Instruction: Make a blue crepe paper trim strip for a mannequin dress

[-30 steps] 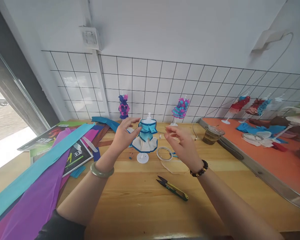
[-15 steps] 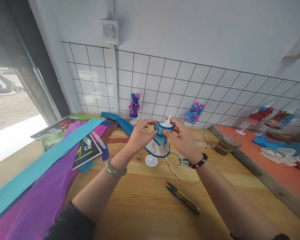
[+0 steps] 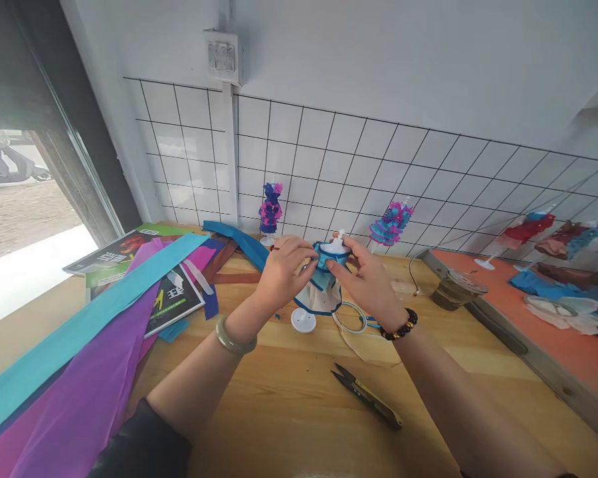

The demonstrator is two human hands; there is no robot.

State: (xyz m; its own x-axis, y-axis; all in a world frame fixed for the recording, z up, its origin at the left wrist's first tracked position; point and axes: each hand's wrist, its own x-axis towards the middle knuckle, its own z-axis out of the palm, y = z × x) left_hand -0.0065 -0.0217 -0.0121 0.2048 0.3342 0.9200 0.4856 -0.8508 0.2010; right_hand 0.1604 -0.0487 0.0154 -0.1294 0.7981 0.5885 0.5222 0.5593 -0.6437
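A small white mannequin on a round stand wears a blue and white paper dress and stands mid-table. My left hand, with a green bangle on its wrist, pinches the dress's blue bodice from the left. My right hand, with a dark bead bracelet, presses its fingers on the bodice from the right. Both hands are closed on the dress at chest height. The mannequin's white neck pokes up between my fingers.
Thread snips lie on the wooden table in front. A tape roll sits by the stand. Long purple and teal paper strips and booklets cover the left. Two dressed mannequins stand by the tiled wall. A cup and orange tray lie right.
Both hands have closed in from either side onto the dress's bodice. The camera has swung left and moved a little nearer.
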